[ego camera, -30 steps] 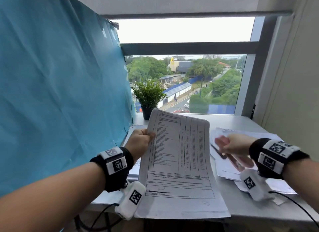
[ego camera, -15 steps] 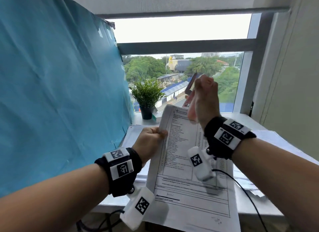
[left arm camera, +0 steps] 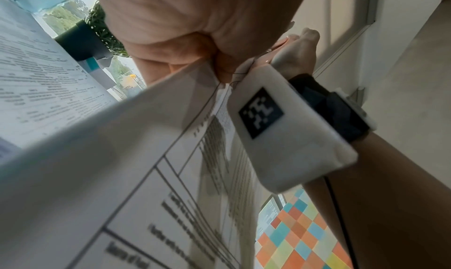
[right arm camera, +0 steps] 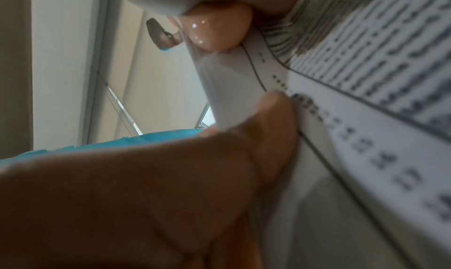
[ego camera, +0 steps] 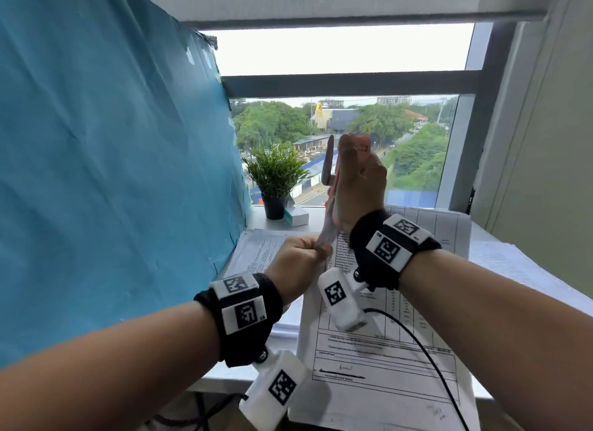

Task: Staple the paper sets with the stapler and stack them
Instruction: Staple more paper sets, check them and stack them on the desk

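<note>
Paper set (ego camera: 378, 360) pinched at its left edge by left hand (ego camera: 296, 263); right hand (ego camera: 357, 186) grips pink stapler (ego camera: 332, 164) upright above it.

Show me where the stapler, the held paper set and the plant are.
stapler (ego camera: 328, 161), head view, on its dark upper arm.
paper set (ego camera: 385, 363), head view, on the printed front page.
plant (ego camera: 276, 169), head view, on its green leaves.

You're in an office, upstairs. Your bench (ego camera: 324, 227) is a pale sill-side top under a big window (ego camera: 340, 148) looking down on trees, roofs and a road. Printed forms (ego camera: 382, 360) and more papers (ego camera: 513, 270) cover it. A small potted plant (ego camera: 276, 177) stands at the glass, and a blue sheet (ego camera: 112, 174) hangs to your left.
</note>
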